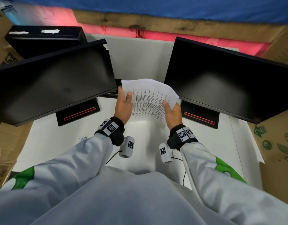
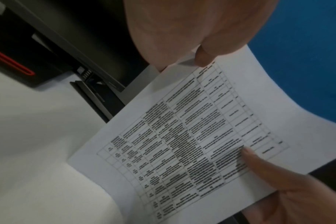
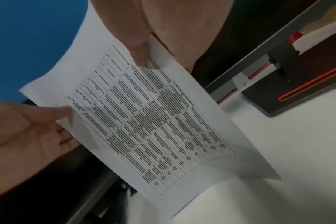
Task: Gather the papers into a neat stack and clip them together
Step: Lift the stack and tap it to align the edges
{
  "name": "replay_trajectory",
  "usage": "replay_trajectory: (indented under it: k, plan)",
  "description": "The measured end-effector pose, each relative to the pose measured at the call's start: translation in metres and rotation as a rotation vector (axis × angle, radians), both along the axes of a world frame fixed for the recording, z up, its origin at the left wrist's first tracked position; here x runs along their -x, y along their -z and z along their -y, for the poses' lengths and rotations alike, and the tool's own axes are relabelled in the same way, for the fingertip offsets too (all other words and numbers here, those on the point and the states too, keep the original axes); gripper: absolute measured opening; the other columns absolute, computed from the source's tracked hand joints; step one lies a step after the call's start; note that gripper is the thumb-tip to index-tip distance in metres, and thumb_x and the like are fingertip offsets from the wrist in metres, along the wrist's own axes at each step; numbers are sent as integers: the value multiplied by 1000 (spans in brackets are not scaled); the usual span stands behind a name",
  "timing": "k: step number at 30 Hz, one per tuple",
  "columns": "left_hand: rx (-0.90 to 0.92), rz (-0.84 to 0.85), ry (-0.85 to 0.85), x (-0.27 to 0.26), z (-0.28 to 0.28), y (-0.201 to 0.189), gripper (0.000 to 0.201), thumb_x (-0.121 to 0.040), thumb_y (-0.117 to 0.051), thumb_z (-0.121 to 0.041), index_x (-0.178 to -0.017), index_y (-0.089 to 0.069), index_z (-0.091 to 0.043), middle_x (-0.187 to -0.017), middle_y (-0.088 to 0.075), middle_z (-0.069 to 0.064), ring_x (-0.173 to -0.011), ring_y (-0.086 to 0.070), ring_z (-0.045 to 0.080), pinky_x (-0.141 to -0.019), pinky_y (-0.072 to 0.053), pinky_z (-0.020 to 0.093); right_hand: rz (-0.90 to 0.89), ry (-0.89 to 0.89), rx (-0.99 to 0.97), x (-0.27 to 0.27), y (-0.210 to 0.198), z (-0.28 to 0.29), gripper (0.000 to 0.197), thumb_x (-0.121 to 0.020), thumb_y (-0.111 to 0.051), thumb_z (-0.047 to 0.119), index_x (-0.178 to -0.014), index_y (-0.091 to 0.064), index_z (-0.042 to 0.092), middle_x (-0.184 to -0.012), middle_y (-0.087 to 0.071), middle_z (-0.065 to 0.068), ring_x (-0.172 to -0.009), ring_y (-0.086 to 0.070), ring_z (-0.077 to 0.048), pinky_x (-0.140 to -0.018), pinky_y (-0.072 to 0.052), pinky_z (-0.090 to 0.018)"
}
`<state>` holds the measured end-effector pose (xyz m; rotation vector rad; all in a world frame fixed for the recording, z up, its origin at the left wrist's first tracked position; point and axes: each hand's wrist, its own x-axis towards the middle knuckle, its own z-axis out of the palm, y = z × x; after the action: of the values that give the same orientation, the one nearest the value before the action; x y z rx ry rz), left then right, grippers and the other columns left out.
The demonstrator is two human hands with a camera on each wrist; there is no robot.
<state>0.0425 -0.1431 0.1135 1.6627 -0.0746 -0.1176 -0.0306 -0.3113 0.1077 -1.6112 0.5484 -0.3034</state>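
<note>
A stack of white papers [image 1: 149, 101] with a printed table on the top sheet stands tilted on its lower edge on the white table [image 1: 58, 143], between two monitors. My left hand [image 1: 123, 103] grips its left edge, thumb on the front and fingers behind. My right hand [image 1: 171, 111] grips the right edge the same way. In the left wrist view the papers [image 2: 192, 144] show the table print, with my left thumb [image 2: 203, 57] on the sheet and the right hand [image 2: 290, 189] at the lower right. In the right wrist view the papers [image 3: 153, 121] are pinched under my right thumb [image 3: 138, 51]. No clip is visible.
Two black monitors stand left [image 1: 55, 82] and right [image 1: 224, 78] of the papers, each on a black base with a red line [image 1: 79, 113]. A third black screen [image 1: 42, 38] sits behind the left one. Cardboard boxes [image 1: 276, 143] flank the table.
</note>
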Motion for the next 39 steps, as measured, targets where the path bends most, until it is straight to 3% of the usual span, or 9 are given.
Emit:
replay_trajectory:
  k: [6,11,13,16,21,25,29,33,39]
  plan:
    - [7,2,-12,-1,-3,3,20,-106,-40,-15,-125,-39,-20,-120,-61,-4,-113,-60,14,-111,-45,38,-32,-15,-23,1,1,-4,31,-100,-51,13,-128,-57,2,-114,-64,-1,-104,-61,-15,-94,-52,-24]
    - [2,-18,-27,0,-7,-2,30,-105,-40,-20,-133,-40,-8,-127,-63,7,-119,-62,24,-108,-48,46,26,28,-42,-6,-8,-5,23,-98,-54,15,-120,-60,8,-101,-66,12,-91,-62,6,-80,-50,-11]
    - [15,-37,-30,2,-10,2,35,-104,-40,-21,-138,-38,-12,-134,-61,6,-126,-59,22,-113,-44,47,10,4,-12,-4,-9,-8,25,-99,-53,13,-121,-60,5,-97,-63,17,-88,-60,9,-86,-50,-20]
    - [37,-1,-29,2,-14,-1,24,-104,-40,-19,-128,-42,-20,-128,-63,3,-121,-61,19,-112,-45,47,44,39,-7,-6,-18,-6,29,-97,-56,13,-124,-59,4,-107,-68,4,-99,-65,-7,-94,-52,-29]
    - [92,45,-44,0,-20,-10,27,-104,-41,-20,-124,-43,-38,-134,-61,3,-127,-59,19,-113,-44,41,183,28,56,-10,-30,-3,29,-98,-53,18,-125,-58,10,-119,-67,-6,-109,-64,-14,-92,-52,-23]
    - [24,-42,-14,7,-18,10,28,-106,-38,-16,-134,-37,-15,-133,-60,4,-124,-58,18,-115,-42,46,69,13,-6,-7,-10,-6,32,-99,-50,11,-130,-54,3,-112,-65,0,-100,-63,-3,-94,-53,-29]
    - [27,-72,-9,14,-19,13,45,-107,-37,-16,-151,-26,-9,-140,-58,5,-131,-56,20,-116,-41,41,60,31,-132,-6,-5,-4,31,-99,-48,7,-130,-52,8,-107,-65,8,-96,-65,-2,-79,-53,-13]
    - [21,-108,8,15,-19,16,35,-108,-35,-11,-143,-32,-8,-137,-58,6,-127,-57,21,-117,-40,44,26,18,-194,-5,0,-11,39,-96,-44,-1,-133,-48,7,-111,-63,3,-91,-63,5,-72,-50,-9]
    - [30,-72,56,10,-32,18,21,-108,-35,-7,-127,-40,-16,-123,-63,-6,-109,-62,-3,-106,-46,27,71,26,-201,-8,-8,-2,31,-97,-48,7,-127,-56,6,-103,-68,7,-88,-67,0,-72,-52,-12]
